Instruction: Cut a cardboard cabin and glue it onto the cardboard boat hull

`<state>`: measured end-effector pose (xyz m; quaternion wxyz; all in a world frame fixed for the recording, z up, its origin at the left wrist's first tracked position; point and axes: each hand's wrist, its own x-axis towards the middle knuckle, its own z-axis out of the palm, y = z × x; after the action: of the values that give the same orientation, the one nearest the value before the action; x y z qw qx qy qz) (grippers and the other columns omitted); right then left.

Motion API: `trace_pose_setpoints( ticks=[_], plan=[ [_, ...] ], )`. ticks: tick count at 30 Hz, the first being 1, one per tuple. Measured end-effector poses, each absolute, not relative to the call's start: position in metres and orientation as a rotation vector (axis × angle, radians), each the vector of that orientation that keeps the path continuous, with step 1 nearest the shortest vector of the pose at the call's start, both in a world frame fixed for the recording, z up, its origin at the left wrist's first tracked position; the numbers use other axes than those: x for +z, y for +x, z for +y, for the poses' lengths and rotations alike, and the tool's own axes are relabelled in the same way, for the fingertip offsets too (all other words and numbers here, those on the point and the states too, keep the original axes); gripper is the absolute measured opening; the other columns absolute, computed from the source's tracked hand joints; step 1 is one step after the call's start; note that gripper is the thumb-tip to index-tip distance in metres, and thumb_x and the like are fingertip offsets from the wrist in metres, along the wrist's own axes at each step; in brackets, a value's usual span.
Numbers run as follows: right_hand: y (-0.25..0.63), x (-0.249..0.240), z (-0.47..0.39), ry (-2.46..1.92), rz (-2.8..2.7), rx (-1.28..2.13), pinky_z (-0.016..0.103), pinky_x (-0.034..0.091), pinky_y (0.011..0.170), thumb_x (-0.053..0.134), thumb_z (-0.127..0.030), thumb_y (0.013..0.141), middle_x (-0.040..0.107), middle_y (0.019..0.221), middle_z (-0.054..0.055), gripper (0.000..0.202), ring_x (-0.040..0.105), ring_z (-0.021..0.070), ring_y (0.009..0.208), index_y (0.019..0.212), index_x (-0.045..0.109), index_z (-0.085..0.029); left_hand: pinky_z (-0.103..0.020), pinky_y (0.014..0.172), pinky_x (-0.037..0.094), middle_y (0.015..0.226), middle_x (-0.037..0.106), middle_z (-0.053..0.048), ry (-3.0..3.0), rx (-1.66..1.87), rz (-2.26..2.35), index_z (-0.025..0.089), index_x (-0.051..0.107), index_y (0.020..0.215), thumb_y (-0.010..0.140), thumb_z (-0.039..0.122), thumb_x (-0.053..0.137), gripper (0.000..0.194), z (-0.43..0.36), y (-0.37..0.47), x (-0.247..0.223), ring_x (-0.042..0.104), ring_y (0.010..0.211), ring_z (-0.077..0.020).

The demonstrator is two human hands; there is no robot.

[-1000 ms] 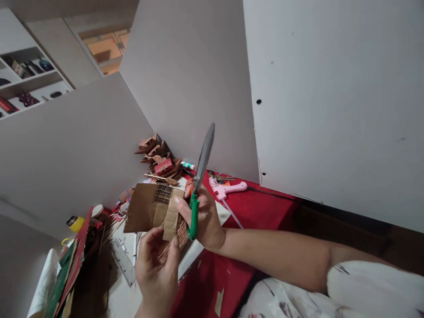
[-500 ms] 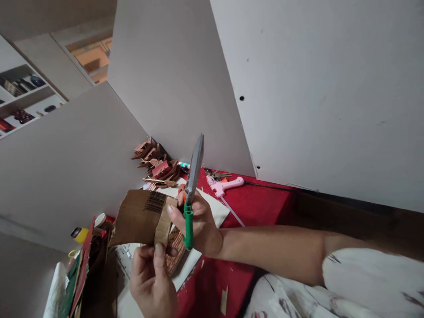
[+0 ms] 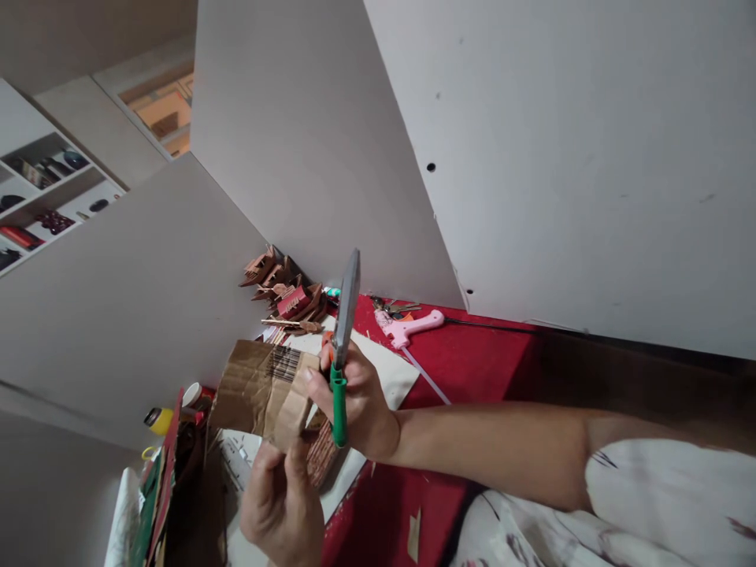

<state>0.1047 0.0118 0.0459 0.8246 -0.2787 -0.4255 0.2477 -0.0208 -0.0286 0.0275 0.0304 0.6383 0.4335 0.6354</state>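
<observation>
A piece of brown cardboard [image 3: 242, 382] with a printed barcode is held up between my hands. My left hand [image 3: 282, 496] is closed at its lower edge, thumb and fingers pinching a lighter brown strip [image 3: 291, 409] that bends toward me. My right hand [image 3: 357, 402] grips scissors [image 3: 347, 311] with green and orange handles, their blades pointing up and apparently closed. Its thumb also presses on the cardboard's right side. Just behind the hands, a reddish-brown ridged block [image 3: 324, 457] lies on a white sheet [image 3: 383, 370], partly hidden.
A pink glue gun [image 3: 407, 327] with a dark cord lies on the red tabletop [image 3: 478, 354]. Small brown model boats [image 3: 283, 287] stand in the corner by grey panels [image 3: 295, 142]. A yellow bottle [image 3: 158, 420], a paper cup [image 3: 192, 395] and upright cardboard sheets [image 3: 162, 480] are at left.
My left hand has bent the lighter strip further toward me, and the cardboard now shows creases. The scissors stay in my right hand. The whole view has shifted slightly.
</observation>
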Motion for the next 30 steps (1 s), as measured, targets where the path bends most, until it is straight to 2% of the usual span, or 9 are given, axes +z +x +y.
trace_pose_setpoints(
  ticks=[4,9,12,17,20,25,27,30],
  plan=[
    [0.099,0.042,0.012,-0.587,-0.899,0.520,0.023,0.041,0.058,0.060,-0.018,0.076,0.047,0.067,-0.005,0.018,0.042,0.0102,0.057,0.078,0.044,-0.022,-0.022,0.064,0.052,0.065,0.070,0.008,1.512,1.847,1.177,0.020,0.055,0.066,0.083,0.027,0.070,0.023,-0.029,-0.016,0.039,0.067,0.061,-0.0122],
    [0.099,0.045,0.010,-0.539,-0.923,0.593,0.021,0.037,0.049,0.061,-0.015,0.075,0.045,0.062,-0.007,0.019,0.036,0.0087,0.050,0.079,0.044,-0.023,-0.020,0.059,0.055,0.064,0.073,0.004,1.172,1.702,1.018,0.018,0.053,0.065,0.066,0.031,0.085,0.034,-0.030,-0.010,0.051,0.069,0.056,-0.0123],
    [0.102,0.045,0.013,-0.555,-0.917,0.518,0.021,0.038,0.051,0.061,-0.013,0.073,0.046,0.065,-0.006,0.019,0.038,0.0086,0.053,0.078,0.044,-0.022,-0.021,0.062,0.057,0.063,0.073,0.003,1.095,1.672,0.989,0.018,0.054,0.068,0.059,0.028,0.089,0.037,-0.031,-0.008,0.053,0.071,0.058,-0.0130],
    [0.104,0.036,0.022,-0.506,-0.981,0.459,0.020,0.040,0.053,0.062,-0.013,0.071,0.048,0.068,-0.006,0.020,0.040,0.0080,0.053,0.081,0.047,-0.022,-0.021,0.058,0.057,0.060,0.073,-0.001,1.086,1.677,1.071,0.017,0.054,0.065,0.051,0.027,0.092,0.042,-0.028,-0.008,0.050,0.072,0.057,-0.0162],
    [0.103,0.031,0.026,-0.598,-0.996,0.422,0.020,0.037,0.049,0.061,-0.012,0.070,0.044,0.063,-0.007,0.023,0.035,0.0083,0.051,0.084,0.046,-0.023,-0.020,0.052,0.056,0.055,0.071,0.000,1.254,1.701,1.139,0.017,0.055,0.061,0.057,0.028,0.089,0.036,-0.026,-0.010,0.044,0.070,0.052,-0.0162],
    [0.102,0.032,0.028,-0.651,-1.018,0.437,0.022,0.038,0.051,0.058,-0.013,0.070,0.044,0.063,-0.006,0.020,0.037,0.0100,0.054,0.079,0.043,-0.023,-0.018,0.047,0.050,0.050,0.064,0.005,1.819,2.045,1.248,0.019,0.060,0.062,0.071,0.021,0.078,0.020,-0.030,-0.011,0.027,0.061,0.042,-0.0105],
    [0.104,0.036,0.028,-0.641,-1.001,0.473,0.021,0.038,0.051,0.059,-0.016,0.073,0.043,0.064,-0.006,0.018,0.037,0.0098,0.055,0.078,0.042,-0.022,-0.017,0.045,0.048,0.050,0.062,0.005,1.832,2.003,1.239,0.019,0.059,0.063,0.071,0.024,0.078,0.021,-0.031,-0.011,0.026,0.060,0.043,-0.0099],
    [0.109,0.042,0.031,-0.617,-0.958,0.480,0.020,0.036,0.051,0.058,-0.017,0.074,0.041,0.065,-0.006,0.018,0.035,0.0091,0.055,0.077,0.041,-0.022,-0.020,0.049,0.052,0.052,0.065,0.002,1.557,1.778,1.212,0.019,0.054,0.063,0.071,0.038,0.079,0.032,-0.029,-0.011,0.031,0.064,0.047,-0.0129]
  ],
)
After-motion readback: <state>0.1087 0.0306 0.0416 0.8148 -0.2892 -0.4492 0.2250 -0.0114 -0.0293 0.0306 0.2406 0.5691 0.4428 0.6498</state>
